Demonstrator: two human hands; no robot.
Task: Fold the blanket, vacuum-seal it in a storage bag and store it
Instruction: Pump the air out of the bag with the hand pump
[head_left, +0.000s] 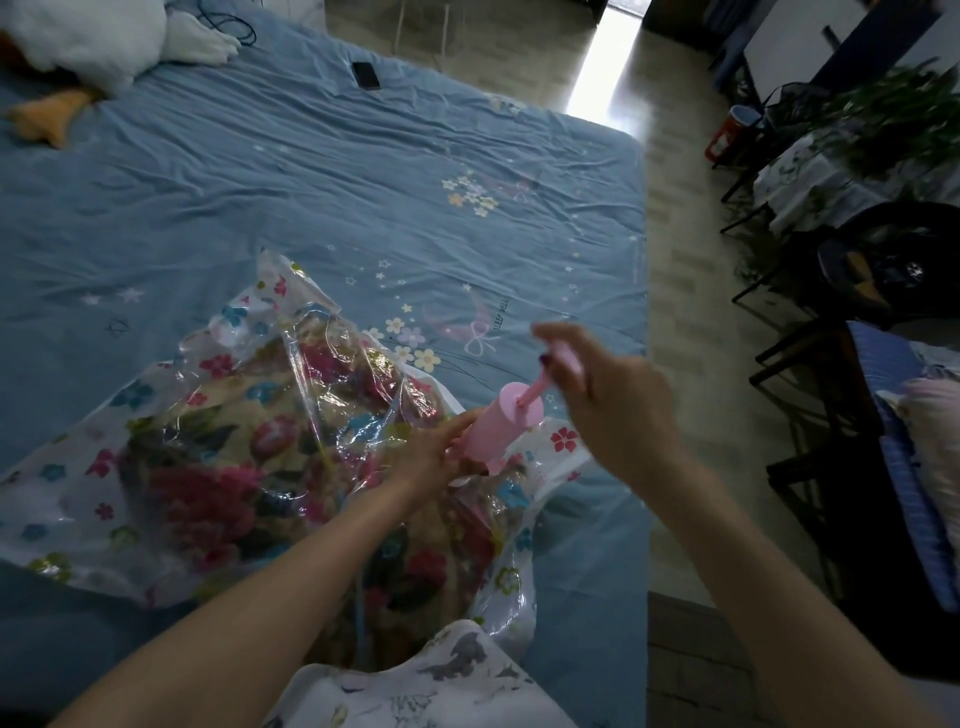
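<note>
- Blanket lies bagged in the storage bag on the bed; air-pumping under way.
- Left hand grips the pump; right hand pinches its raised handle.
- Next, likely: push down.

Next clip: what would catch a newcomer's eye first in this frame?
The pink hand pump at centre, standing on the flower-printed storage bag holding the floral blanket. The left hand grips its barrel; the right hand holds the raised plunger handle. All lies on a blue bed sheet.
</note>
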